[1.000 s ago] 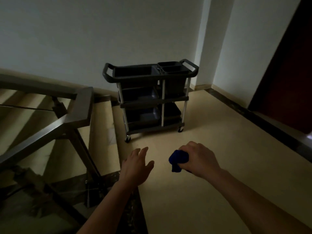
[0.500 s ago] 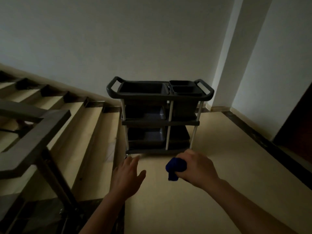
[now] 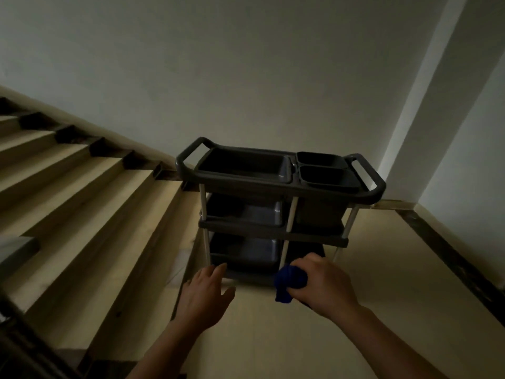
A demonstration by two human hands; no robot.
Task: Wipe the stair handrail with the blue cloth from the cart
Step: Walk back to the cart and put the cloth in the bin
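Note:
My right hand is closed around a bunched blue cloth, held in front of the bottom shelf of a dark grey three-tier cart. My left hand is open with fingers spread, empty, just left of the cloth and below the cart's lower left corner. Only a short grey end of the stair handrail shows at the left edge, with its dark post below it.
Beige stairs rise to the left along a white wall. The cart stands on the beige landing floor, its top holding dark bins. A dark skirting strip runs along the right wall.
The view has tilted up and swung left to right: the cart looms nearer and larger, and the handrail has slid almost out of frame. Both hands keep their pose, the cloth still gripped.

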